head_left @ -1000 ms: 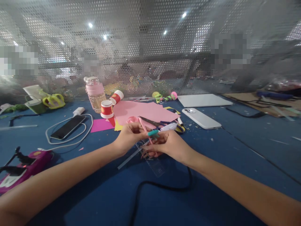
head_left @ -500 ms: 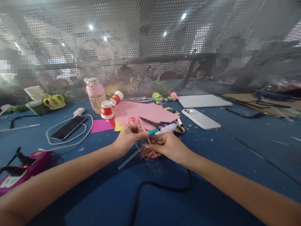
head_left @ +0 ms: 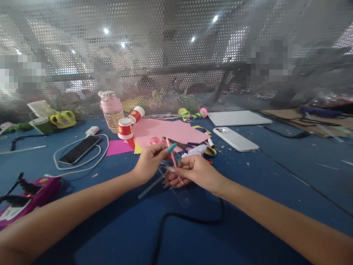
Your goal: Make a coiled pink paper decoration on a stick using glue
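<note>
Between my hands a thin pink strip (head_left: 173, 159) slants down to the right. My left hand (head_left: 150, 160) pinches near its upper part, a long teal nail pointing up and right. My right hand (head_left: 197, 172) is closed on the lower part of the strip, its other fingers curled beneath. A clear plastic piece (head_left: 185, 198) shows below my right fingers, and a translucent stick (head_left: 150, 187) lies to their left. Just beyond are pink paper (head_left: 168, 129), partly hidden scissors and a white glue gun (head_left: 196, 150).
A pink-lidded bottle (head_left: 111, 110) and red-white paper cups (head_left: 125, 129) stand at the back left. A black phone (head_left: 79, 149) with a white cable and a purple power strip (head_left: 41, 189) lie left. A white phone (head_left: 235, 140) lies right; a black cable (head_left: 190, 219) runs in front.
My left fingers have shifted slightly up and left along the strip, and the teal nail has tilted more upward. My right hand has hardly moved.
</note>
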`<state>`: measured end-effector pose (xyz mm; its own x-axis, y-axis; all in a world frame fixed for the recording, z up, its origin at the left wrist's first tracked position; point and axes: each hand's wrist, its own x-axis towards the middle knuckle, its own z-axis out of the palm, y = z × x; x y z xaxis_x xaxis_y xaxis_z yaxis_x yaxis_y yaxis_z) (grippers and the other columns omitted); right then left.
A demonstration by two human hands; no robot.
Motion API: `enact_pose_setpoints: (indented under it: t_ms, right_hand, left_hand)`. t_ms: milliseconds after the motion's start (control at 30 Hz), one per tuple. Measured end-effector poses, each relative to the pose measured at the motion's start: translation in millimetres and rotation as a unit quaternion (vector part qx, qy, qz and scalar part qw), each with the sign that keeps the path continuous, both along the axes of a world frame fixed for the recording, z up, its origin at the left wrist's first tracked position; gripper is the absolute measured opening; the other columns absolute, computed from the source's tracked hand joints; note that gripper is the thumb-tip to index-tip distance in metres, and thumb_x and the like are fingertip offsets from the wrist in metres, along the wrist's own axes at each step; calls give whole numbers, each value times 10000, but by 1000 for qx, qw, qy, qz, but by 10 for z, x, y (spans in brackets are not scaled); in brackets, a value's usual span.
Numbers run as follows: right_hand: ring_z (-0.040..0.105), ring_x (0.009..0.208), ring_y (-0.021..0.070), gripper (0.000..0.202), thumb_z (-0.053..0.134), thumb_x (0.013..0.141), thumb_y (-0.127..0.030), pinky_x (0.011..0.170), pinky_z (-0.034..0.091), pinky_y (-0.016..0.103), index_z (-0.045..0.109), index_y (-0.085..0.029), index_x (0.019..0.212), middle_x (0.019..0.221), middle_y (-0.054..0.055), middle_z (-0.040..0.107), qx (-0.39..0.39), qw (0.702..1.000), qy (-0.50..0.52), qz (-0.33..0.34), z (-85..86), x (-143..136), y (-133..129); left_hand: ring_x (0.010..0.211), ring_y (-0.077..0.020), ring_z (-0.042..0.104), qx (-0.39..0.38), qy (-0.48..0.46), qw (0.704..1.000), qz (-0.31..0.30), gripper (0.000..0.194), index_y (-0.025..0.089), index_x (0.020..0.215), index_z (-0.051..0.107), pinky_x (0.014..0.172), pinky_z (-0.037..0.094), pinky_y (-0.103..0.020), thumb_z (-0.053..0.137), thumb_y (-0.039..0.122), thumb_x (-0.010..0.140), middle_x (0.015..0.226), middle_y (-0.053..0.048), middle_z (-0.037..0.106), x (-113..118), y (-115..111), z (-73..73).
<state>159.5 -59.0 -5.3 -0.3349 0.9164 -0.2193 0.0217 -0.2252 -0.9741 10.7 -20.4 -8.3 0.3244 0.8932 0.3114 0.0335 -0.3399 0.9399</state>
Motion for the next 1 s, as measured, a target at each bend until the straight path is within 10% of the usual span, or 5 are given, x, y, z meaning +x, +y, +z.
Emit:
enact_pose_setpoints:
  t_ms: [1000]
  right_hand:
    - [654,509,134,349,788,455,-407,478,533,201,580,-141,541,542,3,659,4,1000,10,2,-64,-30,-32]
  left_hand:
    - [514,-81,410,225,178,957,39,197,176,612,417,485,353,-199,475,190,800,553,45,441,-37,-79,-1]
